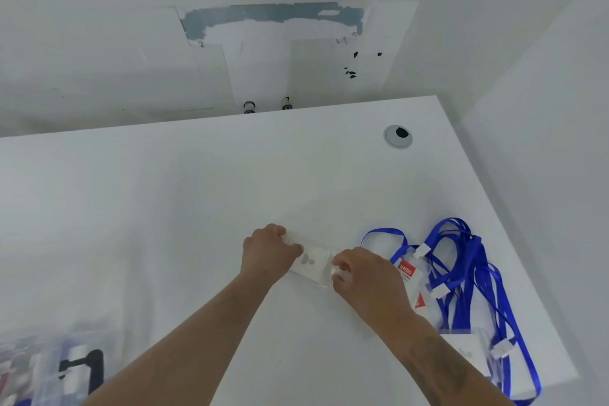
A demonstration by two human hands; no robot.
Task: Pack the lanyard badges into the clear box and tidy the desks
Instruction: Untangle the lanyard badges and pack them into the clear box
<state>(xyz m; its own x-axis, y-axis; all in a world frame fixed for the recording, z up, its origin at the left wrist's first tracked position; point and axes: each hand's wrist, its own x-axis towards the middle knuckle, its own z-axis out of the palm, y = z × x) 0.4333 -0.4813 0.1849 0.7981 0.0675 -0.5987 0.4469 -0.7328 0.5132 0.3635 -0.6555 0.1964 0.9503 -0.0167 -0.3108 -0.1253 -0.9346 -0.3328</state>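
White desk [197, 208]; both hands [268, 249] w/ badge [313, 262].

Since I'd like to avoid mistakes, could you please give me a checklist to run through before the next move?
1. Left hand grips the badge holder: ok.
2. Right hand pinches its other end: ok.
3. Holder's contents seated: cannot tell.
4. Blue lanyards untangled: not ok, they lie in a heap.
5. Clear box beside the left arm: ok, though blurred.
6. White desk tidy: not ok.

An office under fit-out: a white tabletop [230, 175] with a cable grommet [397, 136], patched wall panels [273, 23] behind, blue lanyard badges [461, 273] heaped.
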